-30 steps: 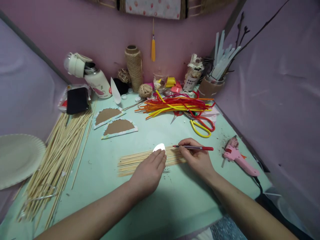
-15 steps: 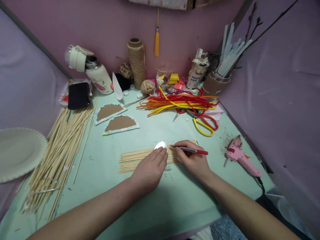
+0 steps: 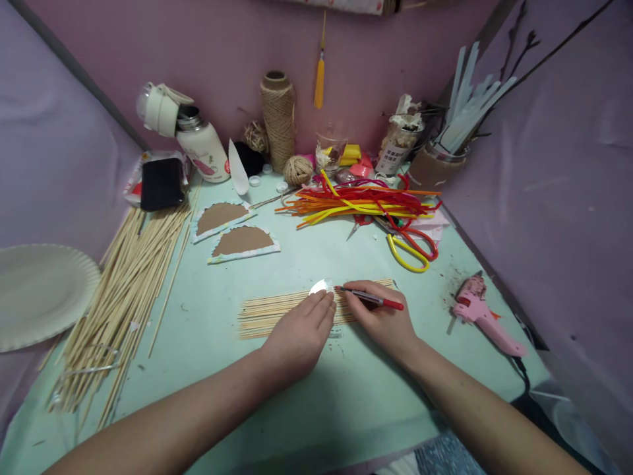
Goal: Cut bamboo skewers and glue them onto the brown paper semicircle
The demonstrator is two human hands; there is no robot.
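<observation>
A row of thin wooden sticks (image 3: 254, 316) lies side by side on the table in front of me. My left hand (image 3: 299, 330) rests flat across them, fingers stretched out together. From under its fingertips shows a shiny, whitish piece (image 3: 321, 286); its full shape is hidden, and a clear edge shows below the sticks. Between thumb and fingers, my right hand (image 3: 383, 320) grips a red-capped pen (image 3: 373, 298). The pen's tip is at the upper part of the sticks, just right of the shiny piece.
Loose sticks (image 3: 133, 284) and a paper plate (image 3: 44, 297) are at left. Behind lie two cardboard half-rounds (image 3: 244, 241), colourful pipe cleaners (image 3: 356, 201) and scissors (image 3: 410, 254). A pink glue gun (image 3: 487, 320) sits at right. Along the back stand a bottle (image 3: 205, 152) and a twine spool (image 3: 278, 122).
The pen and right hand have shifted slightly left relative to the sticks. My left hand stays pressed in place. The whole view has tilted a little.
</observation>
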